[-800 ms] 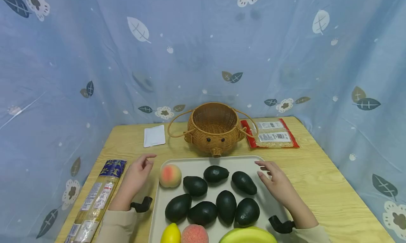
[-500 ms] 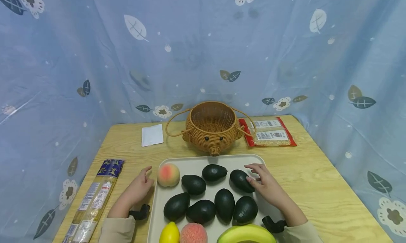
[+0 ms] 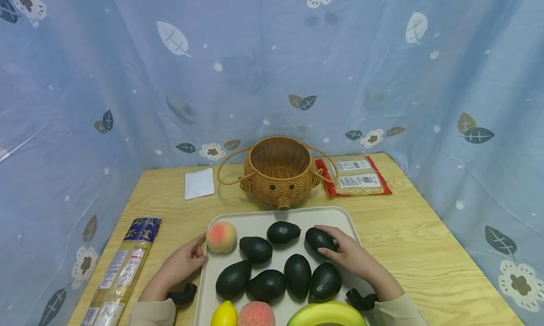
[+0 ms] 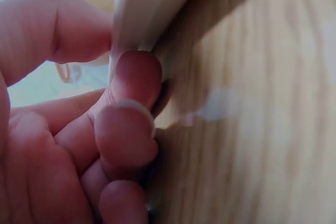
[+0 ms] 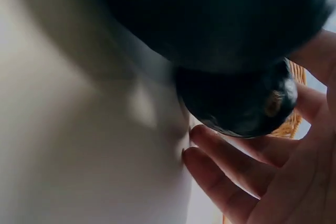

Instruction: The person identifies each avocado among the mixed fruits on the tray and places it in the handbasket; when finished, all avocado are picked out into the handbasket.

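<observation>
My right hand (image 3: 350,253) grips the avocado (image 3: 318,238) at the tray's upper right, thumb on the near side and fingers around the far side. In the right wrist view its fingers (image 5: 226,174) curve beneath a dark avocado (image 5: 236,100), while another one looms large in front. At the tray's left edge is my left hand (image 3: 182,264), beside the peach (image 3: 222,236). The left wrist view has its thumb at the rim of the cream tray (image 4: 139,9) and its curled fingertips (image 4: 123,135) against the outer side. Several more avocados (image 3: 297,276) lie in the tray.
Behind the tray stands a wicker basket (image 3: 276,186) with two loop handles. A white packet (image 3: 199,184) and a red-edged bag (image 3: 359,179) flank it. Long noodle packs (image 3: 121,271) lie at left. A lemon (image 3: 224,315), a pink peach (image 3: 257,315) and bananas (image 3: 327,314) fill the tray's front.
My right hand has moved left from the tray's right edge onto the avocado and closed around it. My left hand has come down and forward against the tray's left rim.
</observation>
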Available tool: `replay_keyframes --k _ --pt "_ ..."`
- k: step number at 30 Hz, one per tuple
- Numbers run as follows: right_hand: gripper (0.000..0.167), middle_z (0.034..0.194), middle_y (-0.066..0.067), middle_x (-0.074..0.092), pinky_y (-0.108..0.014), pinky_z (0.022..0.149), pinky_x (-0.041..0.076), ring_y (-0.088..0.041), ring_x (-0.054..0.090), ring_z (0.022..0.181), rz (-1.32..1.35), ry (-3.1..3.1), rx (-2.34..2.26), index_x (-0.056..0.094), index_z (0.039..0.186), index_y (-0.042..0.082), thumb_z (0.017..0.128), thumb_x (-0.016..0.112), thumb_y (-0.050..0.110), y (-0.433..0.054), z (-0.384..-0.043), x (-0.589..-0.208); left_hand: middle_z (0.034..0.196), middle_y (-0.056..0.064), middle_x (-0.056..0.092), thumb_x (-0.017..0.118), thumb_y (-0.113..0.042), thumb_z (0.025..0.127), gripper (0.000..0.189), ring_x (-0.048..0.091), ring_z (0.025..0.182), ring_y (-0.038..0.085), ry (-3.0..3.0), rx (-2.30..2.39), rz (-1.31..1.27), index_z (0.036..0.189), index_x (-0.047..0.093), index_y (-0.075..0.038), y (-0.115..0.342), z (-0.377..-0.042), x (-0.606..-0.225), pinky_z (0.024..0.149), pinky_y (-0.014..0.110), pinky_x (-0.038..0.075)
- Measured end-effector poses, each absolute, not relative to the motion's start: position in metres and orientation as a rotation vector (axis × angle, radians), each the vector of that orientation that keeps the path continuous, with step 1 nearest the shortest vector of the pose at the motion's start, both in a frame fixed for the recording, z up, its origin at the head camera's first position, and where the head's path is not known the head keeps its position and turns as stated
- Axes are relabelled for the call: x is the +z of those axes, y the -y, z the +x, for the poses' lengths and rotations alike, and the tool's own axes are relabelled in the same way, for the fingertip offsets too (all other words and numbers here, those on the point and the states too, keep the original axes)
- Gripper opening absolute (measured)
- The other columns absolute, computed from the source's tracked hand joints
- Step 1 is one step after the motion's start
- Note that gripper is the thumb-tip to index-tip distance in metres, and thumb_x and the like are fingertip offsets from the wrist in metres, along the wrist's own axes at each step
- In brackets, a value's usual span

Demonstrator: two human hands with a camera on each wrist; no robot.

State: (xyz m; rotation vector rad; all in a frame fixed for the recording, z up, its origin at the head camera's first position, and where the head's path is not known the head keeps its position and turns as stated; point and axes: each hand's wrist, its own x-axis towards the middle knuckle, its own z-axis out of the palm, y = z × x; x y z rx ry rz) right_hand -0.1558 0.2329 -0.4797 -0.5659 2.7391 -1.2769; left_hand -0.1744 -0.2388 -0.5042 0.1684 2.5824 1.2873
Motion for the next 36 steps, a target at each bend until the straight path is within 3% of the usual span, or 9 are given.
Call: replay_keyframes --k 6,18,26,36 --pt "0.059 0.144 -0.007 0.061 -0.058 0.108 0.043 -0.033 0.056 0.134 -0.628 -2.785 -1.257 0.056 0.148 0.015 0.095 0.079 0.025 -0.227 -0.156 -0.484 0.081 0.002 0.058 0.073 -0.009 0.093 0.071 0.050 0.065 0.017 -2.620 1.262 0.176 0.156 0.044 0.002 0.239 -0.173 -0.502 0.059 0.027 0.040" --pt "0.062 0.138 0.000 0.065 -0.051 0.103 0.050 -0.025 0.060 0.128 -0.880 -2.926 -1.166 0.065 0.139 0.019 0.083 0.089 0.009 -0.221 -0.163 -0.466 0.077 0.001 0.057 0.074 -0.012 0.091 0.070 0.049 0.061 0.017 -2.649 1.242 0.166 0.156 0.048 -0.002 0.240 -0.172 -0.502 0.056 0.027 0.037" --pt "0.062 0.139 -0.006 0.063 -0.044 0.087 0.057 -0.026 0.065 0.115 -0.990 -2.988 -1.210 0.064 0.140 0.019 0.084 0.089 0.012 -0.212 -0.185 -0.420 0.079 0.000 0.058 0.074 -0.014 0.091 0.071 0.050 0.062 0.017 -2.657 1.223 0.150 0.156 0.048 -0.005 0.240 -0.173 -0.502 0.056 0.027 0.038" --pt "0.064 0.145 -0.013 0.056 -0.054 0.091 0.056 -0.038 0.060 0.125 -0.980 -3.110 -1.230 0.061 0.145 0.015 0.087 0.086 0.010 -0.177 -0.232 -0.379 0.079 0.000 0.059 0.073 -0.014 0.091 0.070 0.050 0.062 0.016 -2.660 1.237 0.140 0.156 0.048 -0.005 0.240 -0.173 -0.503 0.056 0.027 0.038"
